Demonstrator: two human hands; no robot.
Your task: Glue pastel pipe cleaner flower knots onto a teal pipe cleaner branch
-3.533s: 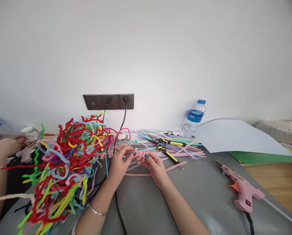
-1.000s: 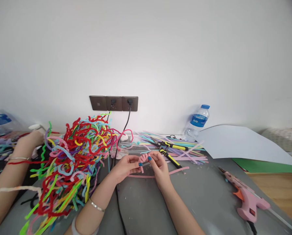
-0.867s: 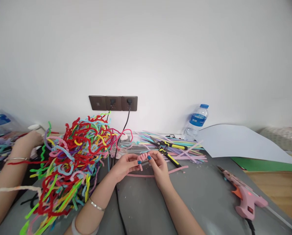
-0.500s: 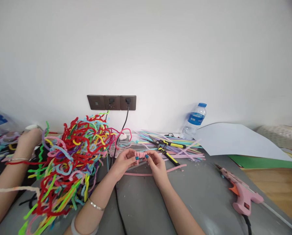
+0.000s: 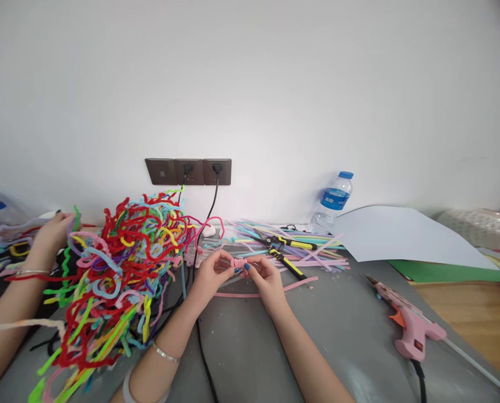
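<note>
Between the fingertips of both hands is a small coiled pink pipe cleaner [image 5: 239, 262], held above the grey table. My left hand [image 5: 212, 276] pinches its left end with thumb and forefinger. On the other end, my right hand [image 5: 267, 281] has its thumb and fingers closed; part of the coil is hidden behind them. A long pink pipe cleaner [image 5: 250, 295] lies on the table just below the hands. Behind my right hand rest pliers with yellow and black handles [image 5: 289, 264], on a spread of straight pastel pipe cleaners [image 5: 325, 263].
A big tangle of bright pipe cleaners [image 5: 124, 280] stands at left, with a co-worker's hand [image 5: 55, 232] beyond it. At right lie a pink glue gun [image 5: 413, 327] and white paper [image 5: 409, 235]. A water bottle [image 5: 334, 201] leans by the wall; a black cable [image 5: 203, 358] crosses the table.
The fingers of my right hand have shifted slightly on the pink coil, and both hands keep hold of it. The co-worker's hand at left has moved a little toward the tangle.
</note>
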